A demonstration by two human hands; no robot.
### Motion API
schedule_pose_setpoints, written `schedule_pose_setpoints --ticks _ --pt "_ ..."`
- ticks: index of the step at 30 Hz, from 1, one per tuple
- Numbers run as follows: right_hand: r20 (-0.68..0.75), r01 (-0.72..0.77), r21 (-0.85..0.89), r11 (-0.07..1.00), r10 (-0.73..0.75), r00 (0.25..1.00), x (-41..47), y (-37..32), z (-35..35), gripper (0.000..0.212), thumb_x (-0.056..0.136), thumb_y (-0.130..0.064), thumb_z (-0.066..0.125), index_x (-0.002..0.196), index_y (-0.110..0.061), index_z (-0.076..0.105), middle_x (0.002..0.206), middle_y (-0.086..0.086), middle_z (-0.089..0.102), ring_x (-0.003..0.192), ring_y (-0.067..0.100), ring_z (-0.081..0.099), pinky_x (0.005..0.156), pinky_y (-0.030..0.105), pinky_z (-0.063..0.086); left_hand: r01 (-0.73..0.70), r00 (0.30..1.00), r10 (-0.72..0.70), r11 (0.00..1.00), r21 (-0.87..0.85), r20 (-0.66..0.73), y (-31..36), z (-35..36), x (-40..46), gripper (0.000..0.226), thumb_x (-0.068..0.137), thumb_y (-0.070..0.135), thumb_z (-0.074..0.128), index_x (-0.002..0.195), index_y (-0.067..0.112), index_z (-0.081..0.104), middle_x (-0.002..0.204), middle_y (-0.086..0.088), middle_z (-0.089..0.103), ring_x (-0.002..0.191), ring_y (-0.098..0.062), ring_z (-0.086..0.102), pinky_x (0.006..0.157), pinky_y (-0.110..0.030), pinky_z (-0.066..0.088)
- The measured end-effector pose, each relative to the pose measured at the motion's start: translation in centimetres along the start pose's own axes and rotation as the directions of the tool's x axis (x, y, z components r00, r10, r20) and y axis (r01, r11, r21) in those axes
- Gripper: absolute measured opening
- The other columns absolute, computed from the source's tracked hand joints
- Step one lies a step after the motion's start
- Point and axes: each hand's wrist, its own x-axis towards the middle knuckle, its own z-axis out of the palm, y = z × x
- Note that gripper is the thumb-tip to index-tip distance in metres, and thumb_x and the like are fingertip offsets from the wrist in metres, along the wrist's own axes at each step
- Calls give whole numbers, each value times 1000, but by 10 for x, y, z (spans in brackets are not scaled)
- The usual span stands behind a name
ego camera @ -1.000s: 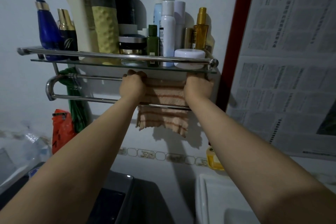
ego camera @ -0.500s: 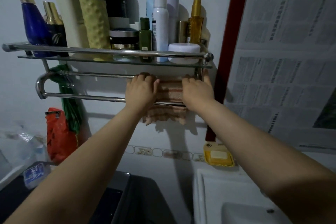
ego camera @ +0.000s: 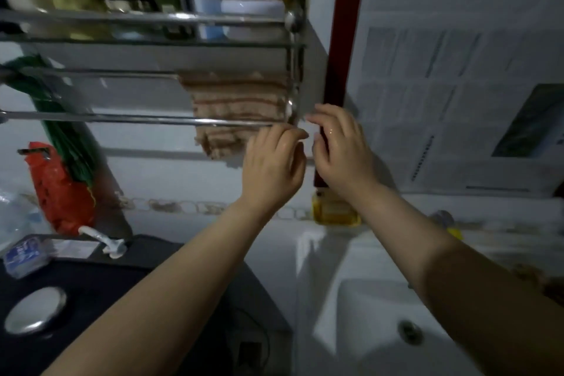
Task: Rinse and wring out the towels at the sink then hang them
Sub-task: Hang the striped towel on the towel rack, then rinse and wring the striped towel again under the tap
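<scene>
both hands are up in front of the rack, close together, nearly touching. the left hand (ego camera: 273, 162) has its fingers loosely curled, fingertips at the lower corner of the towel (ego camera: 235, 110), holding nothing firmly that i can make out. the right hand (ego camera: 341, 149) sits just beside it, fingers spread and wet-looking, empty, in front of the red pole (ego camera: 341, 40). the striped towel is draped over the rear rail and hangs down behind the front rail (ego camera: 137, 119), at the rack's right end. above, the shelf (ego camera: 152, 43) carries a row of bottles and a white jar (ego camera: 251, 14), packed edge to edge. the rails left of the towel are bare up to the green bundle (ego camera: 61, 131). below right, the white sink (ego camera: 381, 314) lies open, drain (ego camera: 409, 332) showing; a yellow soap dish (ego camera: 332, 210) sits at its back edge.
</scene>
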Motion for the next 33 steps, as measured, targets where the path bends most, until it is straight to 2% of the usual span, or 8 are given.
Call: schedule_pose_setpoints --ticks 3,11,14,18,22,25,30,33 --pt "87 -184 -17 983 185 979 -46 42 -19 33 83 -6 54 116 -9 60 118 11 57 112 27 53 94 37 44 -38 988 58 989 -141 144 47 35 -22 18 83 10 57 99 8 65 95 -7 63 84 -28 58 68 -41 44" --pt "380 -598 -54 799 571 728 -186 167 -90 25 93 -14 47 115 -17 56 99 -2 62 85 22 62 70 33 47 170 839 23 938 -302 544 179 152 -83 23 86 20 49 104 13 63 93 -1 63 86 -23 57 73 -41 47" --pt "337 -496 -16 868 471 815 -225 200 -118 28 90 -25 37 106 -14 57 85 7 66 71 26 60 55 30 39 219 856 -7 911 -350 517 233 182 -94 14 87 14 52 94 10 63 85 -3 61 78 -22 56 67 -39 46" --pt "205 -484 83 871 461 864 -266 249 -141 19 86 -23 42 103 -28 49 89 4 68 74 14 57 60 26 41 140 947 1 899 -415 321 289 207 -112 13 85 5 53 96 12 56 82 -8 63 74 -23 53 63 -31 42" --pt "321 -691 -132 711 690 649 -314 330 -146 30 87 -13 51 115 -21 54 111 10 61 100 29 59 82 41 50 164 892 11 923 -348 451 321 233 -139 15 82 3 58 96 7 62 85 -7 62 77 -22 54 62 -30 43" --pt "428 -665 -487 567 818 384 -345 388 -149 41 88 -16 52 128 -15 48 133 15 41 123 35 41 100 39 39 316 792 -107 914 -253 602 337 246 -153 17 84 8 59 100 10 63 88 -1 60 78 -18 53 61 -27 43" --pt "492 -651 -601 463 857 156 -389 436 -147 46 89 -15 46 134 -23 42 152 13 22 136 35 28 105 40 36 558 579 -321 827 -77 749 341 257 -170 19 90 14 56 108 20 61 91 12 55 80 -8 52 65 -24 44" --pt "411 -604 -653 457 884 224 -391 441 -151 32 90 -20 46 117 -11 60 124 13 56 115 32 53 93 36 45 638 466 -400 770 14 789 338 259 -179 17 92 18 54 107 23 60 93 13 55 80 -4 50 69 -23 44"
